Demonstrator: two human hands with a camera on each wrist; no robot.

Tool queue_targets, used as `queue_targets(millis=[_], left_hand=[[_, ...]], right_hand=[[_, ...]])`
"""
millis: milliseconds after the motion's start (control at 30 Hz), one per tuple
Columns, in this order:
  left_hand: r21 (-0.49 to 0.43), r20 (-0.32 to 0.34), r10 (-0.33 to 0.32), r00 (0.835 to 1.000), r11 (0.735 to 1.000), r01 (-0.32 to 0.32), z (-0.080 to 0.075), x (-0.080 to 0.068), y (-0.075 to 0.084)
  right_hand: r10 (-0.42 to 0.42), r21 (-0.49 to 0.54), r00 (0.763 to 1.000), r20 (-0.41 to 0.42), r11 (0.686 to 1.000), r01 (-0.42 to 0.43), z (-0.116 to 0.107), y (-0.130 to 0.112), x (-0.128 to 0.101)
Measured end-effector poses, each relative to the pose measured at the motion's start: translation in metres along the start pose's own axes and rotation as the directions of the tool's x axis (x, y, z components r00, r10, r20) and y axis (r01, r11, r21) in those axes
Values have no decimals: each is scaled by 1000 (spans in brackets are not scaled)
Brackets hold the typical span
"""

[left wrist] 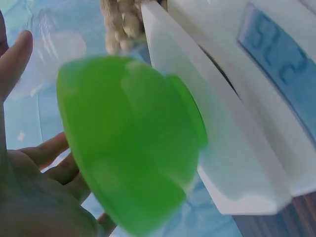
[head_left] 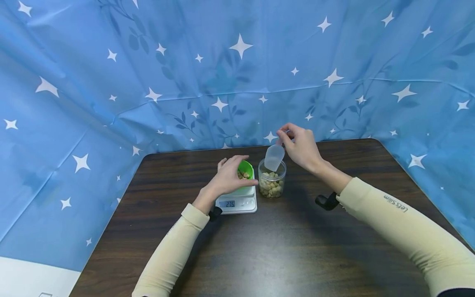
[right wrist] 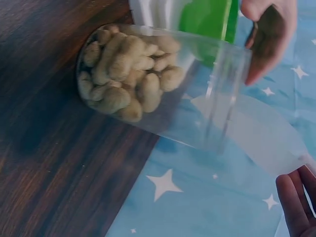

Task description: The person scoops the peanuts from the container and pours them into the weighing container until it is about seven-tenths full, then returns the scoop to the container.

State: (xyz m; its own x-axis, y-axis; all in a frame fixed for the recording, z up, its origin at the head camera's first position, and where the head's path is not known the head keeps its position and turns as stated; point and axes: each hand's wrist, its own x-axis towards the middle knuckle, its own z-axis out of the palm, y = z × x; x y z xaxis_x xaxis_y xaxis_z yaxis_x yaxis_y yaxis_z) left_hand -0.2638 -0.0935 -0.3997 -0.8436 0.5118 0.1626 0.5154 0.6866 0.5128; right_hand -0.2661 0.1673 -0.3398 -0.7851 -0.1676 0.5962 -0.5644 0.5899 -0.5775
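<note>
A clear plastic scoop [head_left: 274,157] hangs bowl-down over the mouth of a clear plastic jar [head_left: 272,184] of peanuts in the shell [head_left: 271,189], its tip at or just inside the rim. The right hand [head_left: 301,146] pinches the scoop's handle between thumb and fingertips, at about 1 o'clock from the jar. From the right wrist camera the scoop [right wrist: 256,131] looks empty, and the peanuts [right wrist: 129,69] fill the lower part of the jar [right wrist: 163,89], which stands on the dark wooden table [right wrist: 54,148].

Just at 9 o'clock from the jar sits a small green bowl [head_left: 245,171] on a white digital kitchen scale [head_left: 237,201]. A few peanuts show inside the bowl. The left hand [head_left: 231,177] wraps around the bowl's 9 o'clock side, thumb toward the front and fingers curved over the far rim. In the left wrist view the fingers [left wrist: 47,150] lie behind the bowl [left wrist: 131,148] and the bowl's foot rests on the scale's platform [left wrist: 217,148]. The scale's display, at its 6 o'clock edge, reads 235, and the scale stands near the jar, on the table [head_left: 282,247].

Both forearms wear cream sleeves [head_left: 404,225], and a black wrist mount [head_left: 326,201] shows at the right wrist. A blue cloth with white stars [head_left: 222,74] hangs behind the table from 9 o'clock round to 3 o'clock.
</note>
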Motion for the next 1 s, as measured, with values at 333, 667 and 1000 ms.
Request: queue_targets(millis=[333,667,1000], left_hand=[[17,68,26,997,999,-28,10,13,16],[9,103,23,994,1000,-24,18,24,22],[-29,97,46,994,999,-44,25,29,24]], right_hand=[[-130,-72,990,54,988,134,14,6,-10],[-220,-106,969,114,967,232,25,9,-21],[-243,-104,959,147,960,259,32,15,-27]])
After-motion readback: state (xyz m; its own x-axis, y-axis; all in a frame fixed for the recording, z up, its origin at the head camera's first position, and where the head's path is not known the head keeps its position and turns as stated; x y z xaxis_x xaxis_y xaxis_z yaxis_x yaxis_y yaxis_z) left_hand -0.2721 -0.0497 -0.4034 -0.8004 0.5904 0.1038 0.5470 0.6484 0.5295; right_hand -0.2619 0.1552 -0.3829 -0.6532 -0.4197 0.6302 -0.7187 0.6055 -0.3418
